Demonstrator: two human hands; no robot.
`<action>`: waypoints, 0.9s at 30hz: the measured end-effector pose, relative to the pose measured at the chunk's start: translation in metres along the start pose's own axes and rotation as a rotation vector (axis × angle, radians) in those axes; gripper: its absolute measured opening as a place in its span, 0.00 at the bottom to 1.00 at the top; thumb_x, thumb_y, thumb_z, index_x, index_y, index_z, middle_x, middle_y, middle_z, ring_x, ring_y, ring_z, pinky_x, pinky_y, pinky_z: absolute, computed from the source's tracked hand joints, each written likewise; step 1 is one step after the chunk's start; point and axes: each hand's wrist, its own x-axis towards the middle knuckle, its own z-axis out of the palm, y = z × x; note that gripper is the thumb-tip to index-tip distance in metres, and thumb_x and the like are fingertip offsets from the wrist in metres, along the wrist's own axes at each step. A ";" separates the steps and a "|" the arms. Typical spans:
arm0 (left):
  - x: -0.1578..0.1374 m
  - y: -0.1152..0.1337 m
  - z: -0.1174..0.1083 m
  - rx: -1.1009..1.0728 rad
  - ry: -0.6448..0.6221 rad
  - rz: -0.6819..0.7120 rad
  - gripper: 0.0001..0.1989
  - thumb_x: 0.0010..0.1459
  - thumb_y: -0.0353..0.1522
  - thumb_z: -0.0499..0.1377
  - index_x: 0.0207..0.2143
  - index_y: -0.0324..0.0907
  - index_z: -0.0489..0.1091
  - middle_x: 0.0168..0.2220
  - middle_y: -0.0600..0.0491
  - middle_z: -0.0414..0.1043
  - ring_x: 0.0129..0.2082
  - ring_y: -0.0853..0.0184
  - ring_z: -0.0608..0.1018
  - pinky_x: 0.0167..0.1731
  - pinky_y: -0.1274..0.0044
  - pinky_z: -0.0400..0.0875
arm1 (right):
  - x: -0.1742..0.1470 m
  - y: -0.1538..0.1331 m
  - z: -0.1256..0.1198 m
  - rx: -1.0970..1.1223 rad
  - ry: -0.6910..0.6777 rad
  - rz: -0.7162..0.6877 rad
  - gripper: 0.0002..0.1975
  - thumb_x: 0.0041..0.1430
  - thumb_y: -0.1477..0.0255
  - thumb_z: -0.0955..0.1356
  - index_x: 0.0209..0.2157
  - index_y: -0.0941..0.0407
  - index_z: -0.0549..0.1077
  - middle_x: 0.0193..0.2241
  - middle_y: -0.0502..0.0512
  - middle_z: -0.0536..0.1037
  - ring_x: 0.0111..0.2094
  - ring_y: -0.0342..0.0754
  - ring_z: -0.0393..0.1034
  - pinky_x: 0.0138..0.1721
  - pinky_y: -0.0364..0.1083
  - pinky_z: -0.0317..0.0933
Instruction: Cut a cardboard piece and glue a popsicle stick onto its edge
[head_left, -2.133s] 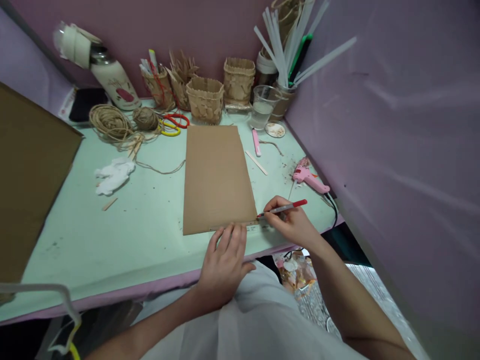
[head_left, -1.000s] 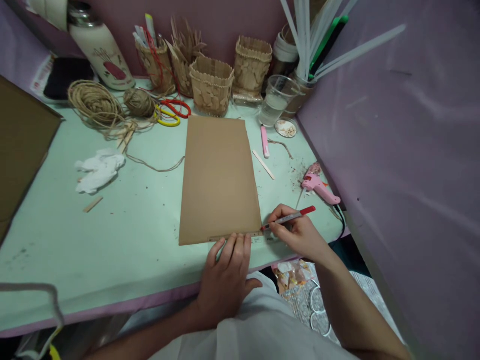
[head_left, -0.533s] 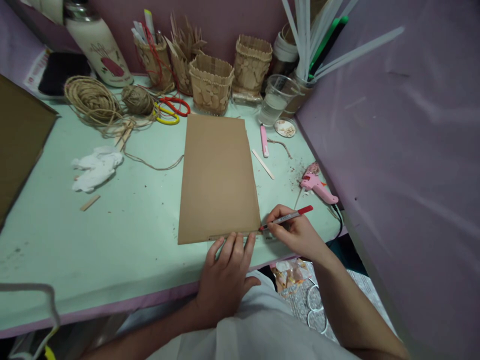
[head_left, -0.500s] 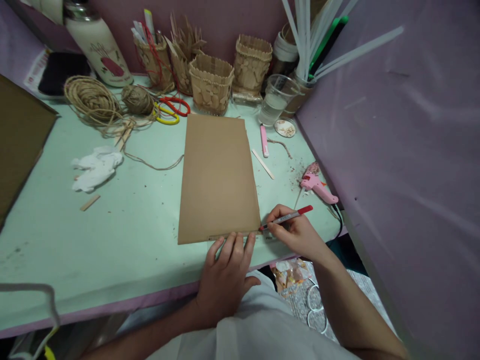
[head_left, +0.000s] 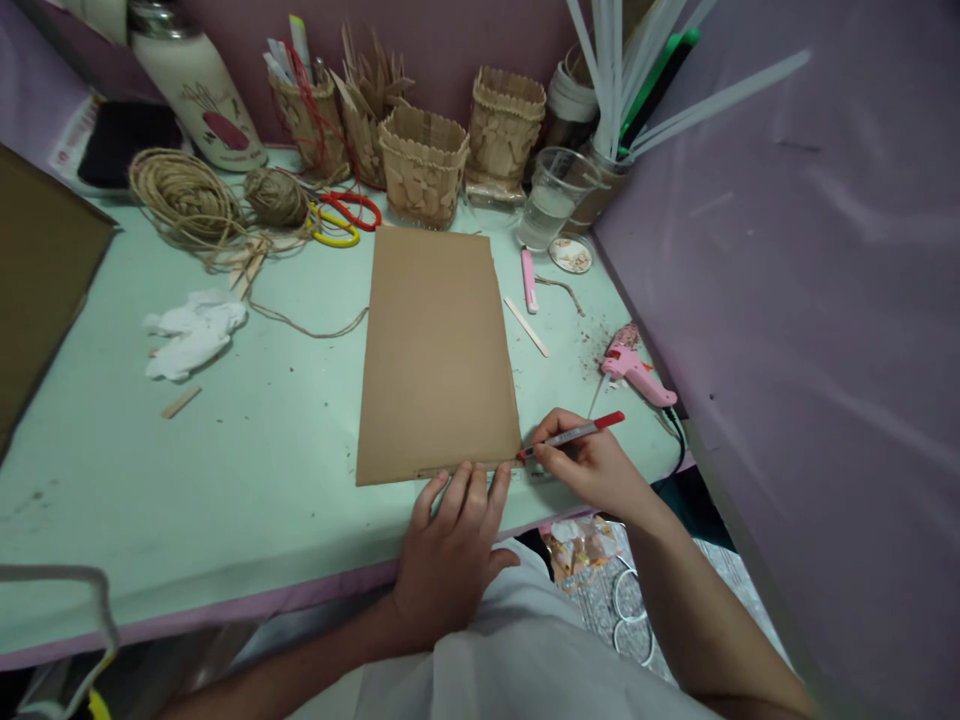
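Note:
A brown cardboard sheet (head_left: 439, 350) lies flat near the table's front edge. Along its near edge lies a clear ruler (head_left: 429, 472), partly hidden under my left hand (head_left: 454, 550). The fingers of that hand stretch forward and press on the ruler and the edge of the cardboard. My right hand (head_left: 589, 465) grips a pen (head_left: 581, 432) with a red cap end and a pale barrel. Its red tip touches the sheet's near right corner, close to the ruler.
A pink glue gun (head_left: 637, 375), pink cutter (head_left: 529, 280) and wooden stick (head_left: 526, 327) lie on the right. A plastic cup (head_left: 551, 205) of liquid stands behind. Twine (head_left: 184, 200), scissors (head_left: 337, 228) and white crumpled tissue (head_left: 196, 332) lie left. Decorated holders (head_left: 424, 165) line the back.
Almost nothing differs. Both hands, the pen and the cardboard keep their places; the view has shifted very slightly.

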 end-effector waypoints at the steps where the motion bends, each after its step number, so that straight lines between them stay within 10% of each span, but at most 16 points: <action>1: 0.000 0.000 0.000 0.001 -0.002 -0.002 0.41 0.51 0.57 0.57 0.61 0.43 0.63 0.53 0.47 0.72 0.55 0.58 0.68 0.57 0.67 0.56 | 0.000 0.000 0.000 0.003 0.001 0.001 0.03 0.57 0.72 0.65 0.30 0.56 0.69 0.25 0.49 0.70 0.25 0.42 0.62 0.26 0.42 0.56; 27: 0.000 0.000 0.000 0.015 -0.023 0.000 0.40 0.52 0.57 0.57 0.61 0.44 0.63 0.53 0.47 0.72 0.55 0.58 0.69 0.57 0.67 0.58 | -0.001 -0.001 0.000 -0.027 0.007 0.013 0.05 0.59 0.70 0.65 0.31 0.56 0.69 0.25 0.50 0.72 0.25 0.42 0.61 0.26 0.41 0.56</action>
